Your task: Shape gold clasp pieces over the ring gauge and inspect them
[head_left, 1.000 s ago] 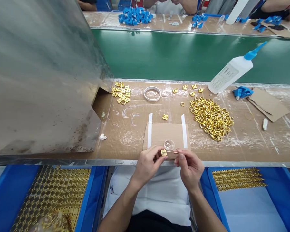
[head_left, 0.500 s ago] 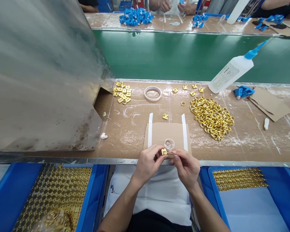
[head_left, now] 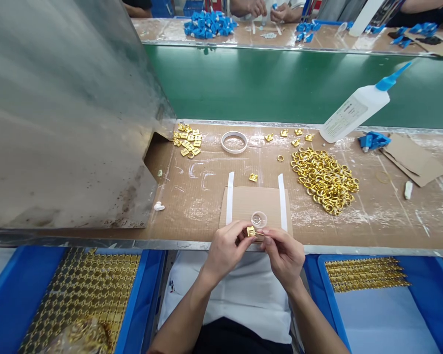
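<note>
My left hand (head_left: pixel 227 248) pinches a small square gold piece (head_left: pixel 250 231) between thumb and fingertips. A thin stick (head_left: pixel 259 233) is pinched in my right hand (head_left: pixel 285 253), its tip reaching the gold piece. Just beyond my fingers sits a small clear round cup (head_left: pixel 259 219) on a cardboard pad (head_left: pixel 254 201) held by two white tape strips. Farther up lies a single square gold piece (head_left: pixel 253 177). To the right is a heap of gold rings (head_left: pixel 325 179), with one loose ring (head_left: pixel 280 158) beside it.
A metal housing (head_left: pixel 70 113) fills the left. On the bench lie square gold pieces (head_left: pixel 187 140), a white tape ring (head_left: pixel 234 142), a tilted bottle (head_left: pixel 354 113) and blue pieces (head_left: pixel 373 141). Blue trays (head_left: pixel 153 280) flank my lap. Across the green belt (head_left: pixel 266 78), a person's hands (head_left: pixel 269 10) work.
My hands and the gold piece stay almost in place, the stick tip still at it. The view has shifted very slightly. Across the belt, a person's hands have moved a little.
</note>
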### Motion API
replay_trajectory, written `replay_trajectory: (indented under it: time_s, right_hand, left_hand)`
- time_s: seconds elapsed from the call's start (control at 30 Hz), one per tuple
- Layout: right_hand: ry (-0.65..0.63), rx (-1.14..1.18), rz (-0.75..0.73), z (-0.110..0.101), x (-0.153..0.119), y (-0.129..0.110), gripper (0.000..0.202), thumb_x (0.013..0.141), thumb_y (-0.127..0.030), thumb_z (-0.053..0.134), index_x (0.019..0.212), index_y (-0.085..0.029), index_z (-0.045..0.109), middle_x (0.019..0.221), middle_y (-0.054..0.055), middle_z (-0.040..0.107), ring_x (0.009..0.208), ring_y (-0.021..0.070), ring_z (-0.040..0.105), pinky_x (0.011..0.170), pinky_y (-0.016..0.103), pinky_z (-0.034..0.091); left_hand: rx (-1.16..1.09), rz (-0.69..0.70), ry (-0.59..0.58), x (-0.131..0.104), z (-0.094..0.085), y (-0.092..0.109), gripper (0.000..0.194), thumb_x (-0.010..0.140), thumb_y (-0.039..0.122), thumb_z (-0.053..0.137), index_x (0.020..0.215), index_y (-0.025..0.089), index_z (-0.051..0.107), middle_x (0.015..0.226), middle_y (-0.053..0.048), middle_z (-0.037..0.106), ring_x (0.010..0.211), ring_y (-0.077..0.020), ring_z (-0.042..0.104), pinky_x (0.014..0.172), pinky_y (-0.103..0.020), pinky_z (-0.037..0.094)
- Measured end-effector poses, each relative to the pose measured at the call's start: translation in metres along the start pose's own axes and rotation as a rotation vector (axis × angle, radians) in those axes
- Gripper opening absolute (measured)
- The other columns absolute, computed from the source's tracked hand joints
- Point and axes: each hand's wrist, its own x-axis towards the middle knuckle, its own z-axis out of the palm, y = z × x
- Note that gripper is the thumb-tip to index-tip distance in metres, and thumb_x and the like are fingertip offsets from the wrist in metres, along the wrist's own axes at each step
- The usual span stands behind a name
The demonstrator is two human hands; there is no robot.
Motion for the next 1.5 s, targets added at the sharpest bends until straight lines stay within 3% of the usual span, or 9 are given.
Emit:
replay_trajectory:
  time_s: [1.5]
  right_hand:
    - [0.014,-0.039,0.013,-0.0025,0.0001,0.0034,0.018,0.097,-0.014,0.061,0.105,-0.025,0.073,0.095,0.005,0.078,0.058,0.0126,0.069,0.052,0.022,0.059]
  left_hand:
    - [0.02,-0.021,-0.013,0.0004,-0.0015,0.0006,0.018,0.093,0.018,0.064,0.109,0.017,0.07,0.078,-0.001,0.069,0.059,-0.0134,0.059,0.061,-0.024,0.048]
